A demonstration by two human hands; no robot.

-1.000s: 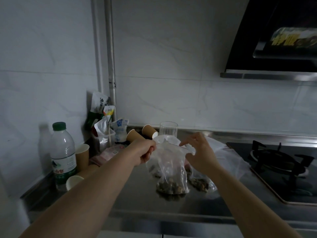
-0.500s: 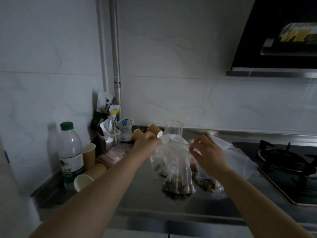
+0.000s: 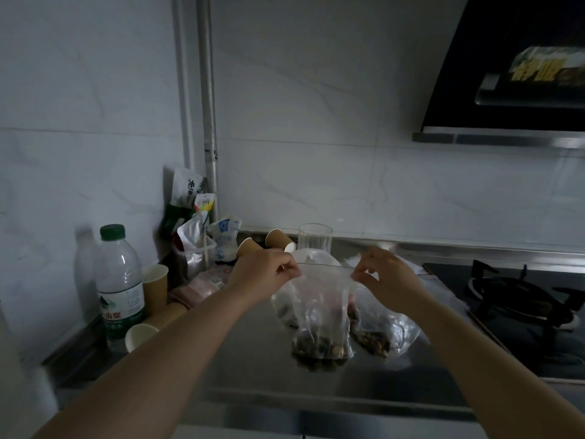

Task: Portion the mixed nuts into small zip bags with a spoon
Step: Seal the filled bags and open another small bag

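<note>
A small clear zip bag (image 3: pixel 319 315) hangs above the steel counter with dark mixed nuts in its bottom. My left hand (image 3: pixel 262 274) pinches the left end of its zip strip. My right hand (image 3: pixel 387 278) pinches the right end, so the top edge is stretched straight between them. Behind it to the right a second clear bag with nuts (image 3: pixel 380 334) lies on the counter. Another clear bag (image 3: pixel 285 308) sits partly hidden behind the held one. No spoon is visible.
A water bottle (image 3: pixel 118 286) and paper cups (image 3: pixel 155 286) stand at the left wall. Snack packets (image 3: pixel 193 223) fill the corner, with tipped paper cups (image 3: pixel 278 240) and a glass (image 3: pixel 315 237) behind my hands. A gas hob (image 3: pixel 519 302) lies to the right, under a hood (image 3: pixel 512 68).
My hands moved apart along the bag's top, pulling the zip strip taut and level. The camera view shifted slightly closer and to the left.
</note>
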